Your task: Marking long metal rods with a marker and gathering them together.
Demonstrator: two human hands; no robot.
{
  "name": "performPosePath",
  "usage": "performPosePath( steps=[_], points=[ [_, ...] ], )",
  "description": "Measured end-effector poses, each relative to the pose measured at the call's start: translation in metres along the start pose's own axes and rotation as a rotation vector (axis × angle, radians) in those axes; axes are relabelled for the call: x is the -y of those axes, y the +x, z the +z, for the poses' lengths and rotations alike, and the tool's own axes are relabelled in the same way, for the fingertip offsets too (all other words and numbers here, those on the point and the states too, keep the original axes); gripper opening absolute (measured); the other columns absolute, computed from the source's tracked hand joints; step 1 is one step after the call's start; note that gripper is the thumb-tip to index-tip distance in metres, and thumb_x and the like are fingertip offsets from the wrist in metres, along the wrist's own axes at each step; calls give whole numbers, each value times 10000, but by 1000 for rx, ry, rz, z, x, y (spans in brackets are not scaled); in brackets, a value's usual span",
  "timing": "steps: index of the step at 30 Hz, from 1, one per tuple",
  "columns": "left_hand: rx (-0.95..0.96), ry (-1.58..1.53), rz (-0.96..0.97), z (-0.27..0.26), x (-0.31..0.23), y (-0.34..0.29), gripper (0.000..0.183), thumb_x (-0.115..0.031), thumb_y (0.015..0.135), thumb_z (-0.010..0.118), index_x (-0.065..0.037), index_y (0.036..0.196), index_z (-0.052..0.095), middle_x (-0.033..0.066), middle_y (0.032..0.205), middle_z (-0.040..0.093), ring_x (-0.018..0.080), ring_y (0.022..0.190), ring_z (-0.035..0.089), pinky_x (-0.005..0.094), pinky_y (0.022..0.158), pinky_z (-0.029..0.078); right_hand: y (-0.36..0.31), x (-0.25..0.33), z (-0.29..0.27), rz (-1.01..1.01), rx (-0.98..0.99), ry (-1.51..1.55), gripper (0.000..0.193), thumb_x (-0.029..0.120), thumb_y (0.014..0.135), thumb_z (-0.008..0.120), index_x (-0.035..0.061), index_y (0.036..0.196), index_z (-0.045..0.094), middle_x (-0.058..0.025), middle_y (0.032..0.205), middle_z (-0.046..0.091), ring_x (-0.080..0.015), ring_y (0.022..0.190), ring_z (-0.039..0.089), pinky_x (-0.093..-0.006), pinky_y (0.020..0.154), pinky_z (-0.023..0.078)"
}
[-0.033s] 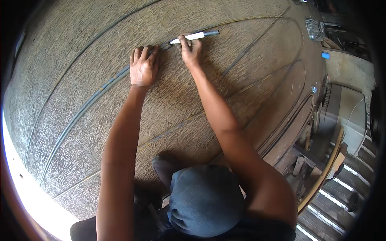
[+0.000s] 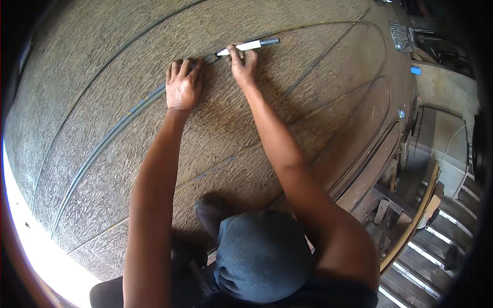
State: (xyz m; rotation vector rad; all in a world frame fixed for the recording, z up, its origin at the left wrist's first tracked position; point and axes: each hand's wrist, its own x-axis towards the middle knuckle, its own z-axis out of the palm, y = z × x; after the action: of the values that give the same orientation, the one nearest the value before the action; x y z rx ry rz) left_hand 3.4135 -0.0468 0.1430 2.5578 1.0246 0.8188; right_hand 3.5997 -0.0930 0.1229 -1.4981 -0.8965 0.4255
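Observation:
My right hand (image 2: 244, 65) pinches a white marker pen (image 2: 244, 47) with a dark grey end, its tip touching a long thin grey rod (image 2: 110, 136). My left hand (image 2: 182, 84) lies over the same rod, fingers bent across it and pressing it to the surface. The rod curves from the lower left up to the marker, alongside a second thin strip. Beneath both hands is a large brown, rough-textured sheet (image 2: 221, 118). How the left fingertips meet the rod is partly hidden.
Other thin curved rods or lines (image 2: 215, 167) cross the sheet. A wide brush (image 2: 401, 38) and a small blue object (image 2: 416, 71) lie at the far right. Lower right, a curved yellowish strip (image 2: 411, 226) runs beside slats. A grey-blue cap (image 2: 264, 256) covers the lower middle.

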Motion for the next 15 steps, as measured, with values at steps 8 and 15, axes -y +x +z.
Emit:
performPosePath(
  steps=[8, 15],
  points=[
    [9, -5, 14, 1, 4, -1, 390, -177, 824, 634, -156, 1213, 645, 56, 1139, 587, 296, 1121, 513, 451, 977, 418, 0, 11, 1, 59, -8, -48, 129, 117, 890, 622, -6, 865, 653, -27, 680, 616, -81, 550, 550, -229, 485, 415],
    [-64, 46, 44, 2, 5, -1, 291, -208, 863, 648, -158, 1147, 688, 39, 1102, 611, 279, 1046, 551, 435, 930, 456, -2, 13, 3, 41, -29, 78, 127, 101, 895, 599, -10, 860, 650, -33, 684, 616, -89, 561, 557, -232, 491, 430]
  ],
)
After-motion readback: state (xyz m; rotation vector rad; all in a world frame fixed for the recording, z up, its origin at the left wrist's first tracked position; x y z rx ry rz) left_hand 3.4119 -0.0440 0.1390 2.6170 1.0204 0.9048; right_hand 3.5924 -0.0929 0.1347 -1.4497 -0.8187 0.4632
